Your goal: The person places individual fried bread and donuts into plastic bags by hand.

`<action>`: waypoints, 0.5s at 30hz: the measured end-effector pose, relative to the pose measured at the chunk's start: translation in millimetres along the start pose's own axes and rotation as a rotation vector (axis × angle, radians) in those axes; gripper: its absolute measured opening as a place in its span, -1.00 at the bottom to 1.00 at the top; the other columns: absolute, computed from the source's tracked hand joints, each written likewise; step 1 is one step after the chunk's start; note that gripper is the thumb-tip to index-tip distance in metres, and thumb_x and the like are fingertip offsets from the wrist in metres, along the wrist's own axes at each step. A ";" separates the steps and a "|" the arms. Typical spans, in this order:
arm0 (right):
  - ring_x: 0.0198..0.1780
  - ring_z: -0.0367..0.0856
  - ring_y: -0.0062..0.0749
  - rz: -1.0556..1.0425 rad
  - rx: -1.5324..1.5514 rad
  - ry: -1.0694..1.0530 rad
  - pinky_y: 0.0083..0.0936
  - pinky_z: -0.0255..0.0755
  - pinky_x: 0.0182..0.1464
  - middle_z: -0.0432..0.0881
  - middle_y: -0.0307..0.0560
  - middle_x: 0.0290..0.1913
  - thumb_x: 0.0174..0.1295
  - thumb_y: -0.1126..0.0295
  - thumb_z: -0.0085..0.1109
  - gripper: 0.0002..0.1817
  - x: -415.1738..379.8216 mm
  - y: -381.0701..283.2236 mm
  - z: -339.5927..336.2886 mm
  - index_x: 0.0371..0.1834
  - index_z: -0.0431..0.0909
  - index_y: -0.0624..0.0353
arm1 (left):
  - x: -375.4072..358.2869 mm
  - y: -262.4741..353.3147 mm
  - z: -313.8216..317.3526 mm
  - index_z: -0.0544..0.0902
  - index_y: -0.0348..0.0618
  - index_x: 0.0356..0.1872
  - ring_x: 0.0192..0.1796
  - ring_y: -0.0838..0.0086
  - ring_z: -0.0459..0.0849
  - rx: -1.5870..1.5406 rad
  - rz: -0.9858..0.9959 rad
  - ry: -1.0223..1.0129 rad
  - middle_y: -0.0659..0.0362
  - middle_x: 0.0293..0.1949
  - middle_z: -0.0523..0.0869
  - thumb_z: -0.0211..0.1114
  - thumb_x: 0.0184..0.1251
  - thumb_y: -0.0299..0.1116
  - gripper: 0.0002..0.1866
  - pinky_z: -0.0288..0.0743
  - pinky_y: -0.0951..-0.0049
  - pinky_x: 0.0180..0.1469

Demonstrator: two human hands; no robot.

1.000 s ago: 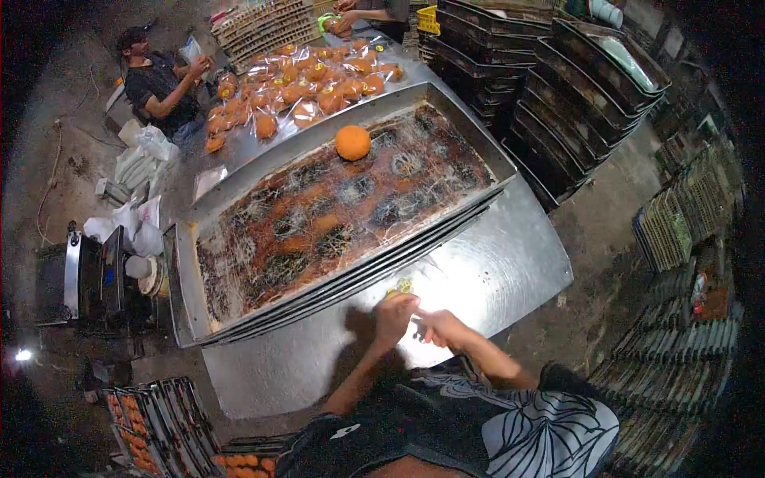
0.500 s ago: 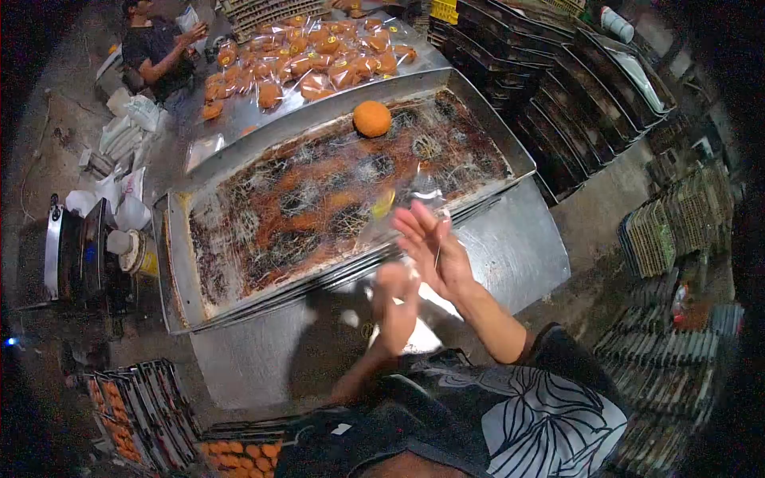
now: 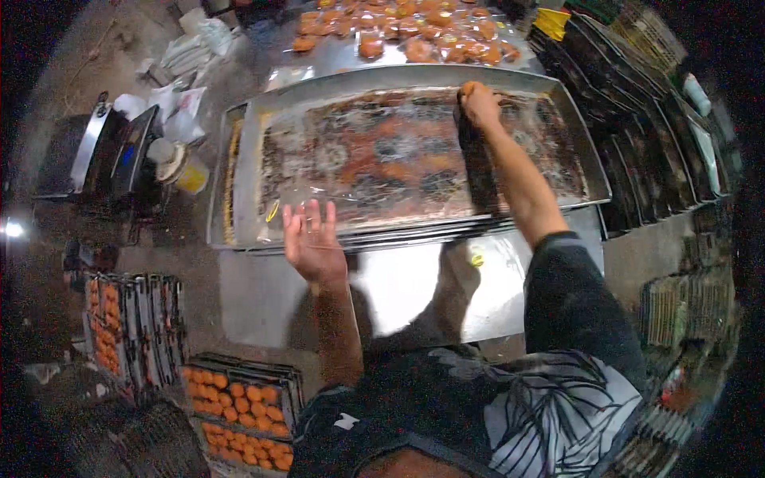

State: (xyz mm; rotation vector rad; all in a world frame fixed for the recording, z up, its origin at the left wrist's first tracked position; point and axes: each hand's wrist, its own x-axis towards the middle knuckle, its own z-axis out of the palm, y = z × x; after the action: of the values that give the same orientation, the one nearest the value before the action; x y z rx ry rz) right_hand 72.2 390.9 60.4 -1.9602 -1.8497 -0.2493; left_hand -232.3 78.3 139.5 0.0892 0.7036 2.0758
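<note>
My right hand (image 3: 483, 108) reaches to the far side of a scorched metal tray (image 3: 366, 153), its fingers closed round a round orange-brown bun (image 3: 470, 88) that they partly cover. Near the tray's front left edge is my left hand (image 3: 315, 247), fingers pointing up. A clear plastic bag (image 3: 307, 195) with a yellow label is held at those fingertips; its outline is faint. On the metal table (image 3: 255, 295) in front of the tray lies more clear plastic with a yellow label (image 3: 477, 260).
Beyond the tray, several bagged buns (image 3: 414, 32) lie on the table. Dark trays (image 3: 653, 135) are stacked at the right. Racks of orange buns (image 3: 239, 406) stand at the lower left, and a white-lidded tub (image 3: 179, 167) sits left of the tray.
My hands were close together at the tray's front edge. The right has moved out to the lone bun and grasped it; the left has moved left with the bag. The view has shifted.
</note>
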 end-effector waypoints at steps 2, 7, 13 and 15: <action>-0.41 0.55 -0.03 -0.163 0.262 -0.104 -0.20 0.44 -0.35 0.57 0.15 -0.43 -0.03 0.13 0.09 -0.63 -27.2 -45.1 -45.7 -0.27 0.55 0.18 | 12.7 17.6 -11.9 0.10 -0.32 0.16 0.08 0.20 0.30 -0.013 0.082 0.023 0.02 -0.01 0.26 0.03 0.13 -0.28 -0.41 0.06 -0.05 0.22; -0.16 0.51 -0.14 -0.973 0.727 0.228 -0.29 0.37 -0.11 0.53 -0.03 -0.16 -0.16 0.44 0.17 -0.55 -210.1 -162.4 -186.0 -0.09 0.44 0.20 | -6.0 10.2 2.3 -0.05 -0.35 0.20 0.14 0.12 0.27 0.037 0.133 0.036 -0.10 0.08 0.17 -0.02 0.12 -0.34 -0.36 0.19 0.09 0.19; -0.01 0.47 -0.14 -0.683 0.840 0.080 -0.29 0.36 -0.02 0.46 0.13 -0.02 -0.21 0.31 0.31 -0.09 -266.8 -155.7 -211.1 0.24 0.01 0.33 | -61.9 -32.7 0.9 0.22 -0.27 0.09 0.08 0.24 0.36 -0.313 -0.405 -0.505 -0.05 0.03 0.34 -0.06 0.17 -0.18 -0.50 0.26 0.27 0.13; 0.02 0.44 -0.13 -0.641 0.889 -0.026 -0.32 0.35 0.01 0.42 0.16 0.02 -0.21 0.31 0.32 -0.09 -257.0 -157.2 -222.1 0.23 0.02 0.34 | -75.5 -47.0 13.5 0.23 -0.26 0.08 0.06 0.26 0.38 -0.210 -0.264 -0.390 -0.06 0.02 0.34 -0.04 0.18 -0.20 -0.52 0.28 0.29 0.11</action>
State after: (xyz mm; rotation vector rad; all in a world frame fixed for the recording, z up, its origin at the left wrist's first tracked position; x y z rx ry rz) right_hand -70.5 66.5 180.6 -0.7682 -2.0443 0.3670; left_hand -149.0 44.5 141.7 0.2606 0.2425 1.7942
